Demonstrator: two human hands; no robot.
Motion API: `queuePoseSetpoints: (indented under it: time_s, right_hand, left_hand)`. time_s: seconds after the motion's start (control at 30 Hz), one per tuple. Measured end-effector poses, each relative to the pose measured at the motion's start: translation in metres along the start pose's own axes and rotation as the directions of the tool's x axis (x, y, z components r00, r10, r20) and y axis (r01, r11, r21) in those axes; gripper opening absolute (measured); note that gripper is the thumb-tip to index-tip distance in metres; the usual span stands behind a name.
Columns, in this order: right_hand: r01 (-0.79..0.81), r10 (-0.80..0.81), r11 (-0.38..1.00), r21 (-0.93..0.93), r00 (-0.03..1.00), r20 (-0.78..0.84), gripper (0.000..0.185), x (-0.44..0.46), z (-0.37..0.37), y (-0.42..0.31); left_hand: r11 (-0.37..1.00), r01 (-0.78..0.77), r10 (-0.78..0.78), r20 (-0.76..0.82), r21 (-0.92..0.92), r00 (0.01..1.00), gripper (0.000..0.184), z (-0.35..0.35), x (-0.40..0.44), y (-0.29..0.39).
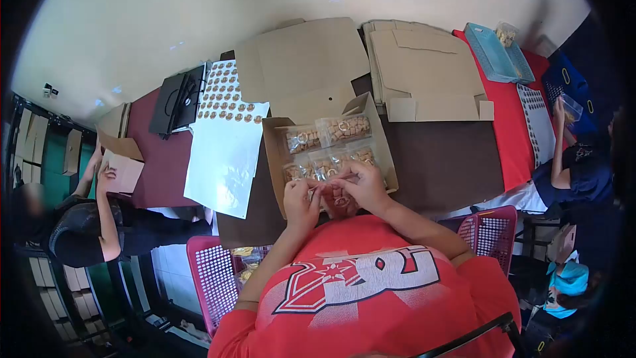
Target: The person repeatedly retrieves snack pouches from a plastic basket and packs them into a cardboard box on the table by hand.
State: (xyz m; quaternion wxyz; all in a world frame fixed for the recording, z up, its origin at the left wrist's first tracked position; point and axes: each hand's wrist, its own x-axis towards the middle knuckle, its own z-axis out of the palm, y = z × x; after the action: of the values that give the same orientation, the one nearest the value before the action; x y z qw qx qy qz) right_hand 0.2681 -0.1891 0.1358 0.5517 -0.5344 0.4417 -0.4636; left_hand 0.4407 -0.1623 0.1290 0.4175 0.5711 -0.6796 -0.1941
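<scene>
In the head view, my left hand (302,200) and my right hand (362,185) pinch the top edge of a clear snack bag (339,201) close to my red shirt. Light-brown pieces show through its plastic. Just beyond my hands stands an open cardboard box (384,149) with its lid (301,66) folded back. Several similar snack bags (344,129) with round labels lie inside in two rows. The held bag is over the near side of the box; my fingers partly hide it.
A sticker sheet (222,152) lies left of the box, near a black folder (177,103). Flattened cartons (430,69) are stacked at right, beyond them a blue basket (497,53). Pink baskets (213,278) flank me. One person (86,225) holds a carton (122,166); another (573,172) holds a clear container.
</scene>
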Motion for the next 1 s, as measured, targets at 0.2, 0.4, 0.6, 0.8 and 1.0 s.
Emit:
queuePoseSetpoints:
  time_s: [0.2,0.4,0.6,0.8,1.0]
  right_hand:
    - [0.328,-0.238,0.880,-0.344,0.931,0.278,0.010,0.002,-0.027,-0.025]
    - [0.200,-0.076,0.940,-0.277,0.912,0.403,0.017,0.019,-0.033,-0.058]
    - [0.021,-0.020,0.989,-0.145,1.000,0.009,0.024,0.028,-0.019,-0.055]
    - [0.093,-0.097,0.995,0.030,0.987,0.131,0.034,0.011,0.004,-0.046]
    - [0.088,-0.091,0.996,0.031,0.985,0.144,0.022,0.016,0.008,-0.038]
  left_hand:
    - [0.989,-0.073,0.087,0.110,-0.130,0.990,0.006,-0.027,0.016,-0.006]
    - [0.892,0.069,0.058,0.265,-0.446,0.963,0.009,-0.029,0.036,-0.035]
    - [0.990,-0.103,0.095,-0.087,-0.096,0.992,0.040,-0.029,0.045,0.035]
    - [0.909,0.066,-0.068,0.012,-0.411,0.998,0.041,-0.009,0.021,0.038]
    - [0.924,0.066,-0.081,-0.024,-0.376,0.996,0.018,-0.006,0.010,0.031]
